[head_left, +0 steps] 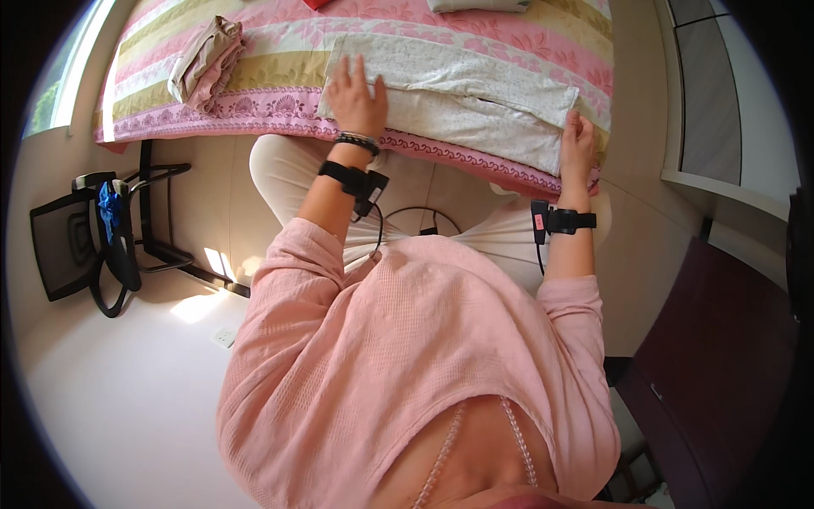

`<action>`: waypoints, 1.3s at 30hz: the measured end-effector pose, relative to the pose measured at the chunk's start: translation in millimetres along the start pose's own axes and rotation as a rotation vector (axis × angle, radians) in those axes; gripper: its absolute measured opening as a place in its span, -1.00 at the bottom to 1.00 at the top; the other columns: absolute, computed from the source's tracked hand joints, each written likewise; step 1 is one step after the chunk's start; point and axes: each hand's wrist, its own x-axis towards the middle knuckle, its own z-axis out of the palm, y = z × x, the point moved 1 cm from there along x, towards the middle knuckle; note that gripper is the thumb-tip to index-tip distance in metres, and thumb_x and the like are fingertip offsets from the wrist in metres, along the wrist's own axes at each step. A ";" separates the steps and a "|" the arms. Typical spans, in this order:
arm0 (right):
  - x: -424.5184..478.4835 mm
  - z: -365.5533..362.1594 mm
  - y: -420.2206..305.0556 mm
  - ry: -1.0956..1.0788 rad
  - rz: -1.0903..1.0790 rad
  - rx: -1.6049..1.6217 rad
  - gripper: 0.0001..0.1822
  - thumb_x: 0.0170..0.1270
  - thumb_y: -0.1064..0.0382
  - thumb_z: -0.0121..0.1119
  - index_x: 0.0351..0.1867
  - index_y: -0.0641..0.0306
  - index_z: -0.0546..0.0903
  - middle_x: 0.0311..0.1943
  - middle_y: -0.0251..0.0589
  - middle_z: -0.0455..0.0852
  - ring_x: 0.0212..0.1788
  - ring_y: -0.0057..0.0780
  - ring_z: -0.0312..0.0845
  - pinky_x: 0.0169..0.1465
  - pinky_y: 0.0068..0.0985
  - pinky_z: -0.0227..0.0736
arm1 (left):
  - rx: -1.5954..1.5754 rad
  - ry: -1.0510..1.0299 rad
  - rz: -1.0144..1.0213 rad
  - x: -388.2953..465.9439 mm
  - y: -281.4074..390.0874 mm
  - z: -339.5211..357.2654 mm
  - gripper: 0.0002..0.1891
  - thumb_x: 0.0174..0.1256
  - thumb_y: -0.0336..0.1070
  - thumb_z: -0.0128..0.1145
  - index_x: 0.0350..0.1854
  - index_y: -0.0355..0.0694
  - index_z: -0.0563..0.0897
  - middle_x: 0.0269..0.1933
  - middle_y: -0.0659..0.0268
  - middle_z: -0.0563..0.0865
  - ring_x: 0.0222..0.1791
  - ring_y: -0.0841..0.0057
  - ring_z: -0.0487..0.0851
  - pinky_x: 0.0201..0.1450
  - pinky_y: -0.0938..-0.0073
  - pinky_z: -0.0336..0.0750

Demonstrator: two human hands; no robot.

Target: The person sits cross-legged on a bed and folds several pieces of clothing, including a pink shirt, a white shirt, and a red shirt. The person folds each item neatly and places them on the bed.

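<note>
A pair of light grey, speckled trousers (458, 95) lies lengthwise along the near edge of a bed, one leg partly over the other. My left hand (357, 98) is over the trousers' left end, palm down with the fingers spread, holding nothing. At the opposite end, my right hand (577, 143) has its fingers curled on the corner of the leg hems, thumb and fingertips closed on the cloth.
The bed carries a striped pink, white and olive sheet (280, 63). A bundle of beige and pink cloth (206, 67) sits left of the trousers. Pale folded fabric (477, 5) and something red (316, 3) lie farther back. A black chair (70, 245) stands at left.
</note>
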 end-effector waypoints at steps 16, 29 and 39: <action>16.5 15.6 28.2 0.070 0.039 0.118 -0.50 0.04 0.04 0.35 -0.12 0.42 0.54 -0.41 -0.14 0.65 -0.39 -0.36 0.56 -0.21 -0.42 0.45 | -0.249 -0.020 0.357 -1.9 67.9 15.7 -0.44 0.18 -0.19 0.14 0.25 -0.20 0.35 0.27 0.03 0.38 0.27 0.11 0.33 0.26 0.11 0.22; 2.6 -23.4 -73.8 -0.127 -0.094 -0.274 -0.56 -0.05 0.05 0.30 -0.32 0.44 0.55 -0.41 0.08 0.65 -0.33 0.01 0.55 -0.20 -0.26 0.43 | -0.154 -0.451 0.445 -41.5 128.8 39.9 -0.34 0.33 0.13 -0.21 0.38 -0.16 0.18 0.45 0.13 0.05 0.46 0.21 -0.02 0.42 0.10 -0.08; -20.5 57.6 -130.9 -0.236 -0.194 -0.019 -0.55 0.02 0.09 0.21 -0.14 0.41 0.50 -0.26 0.16 0.66 -0.14 -0.03 0.60 -0.06 -0.31 0.47 | -1.403 -0.697 -0.561 -19.5 104.3 6.9 -0.34 0.39 0.16 -0.21 0.34 -0.28 0.24 0.18 0.03 0.49 0.19 0.31 0.44 0.24 0.32 0.28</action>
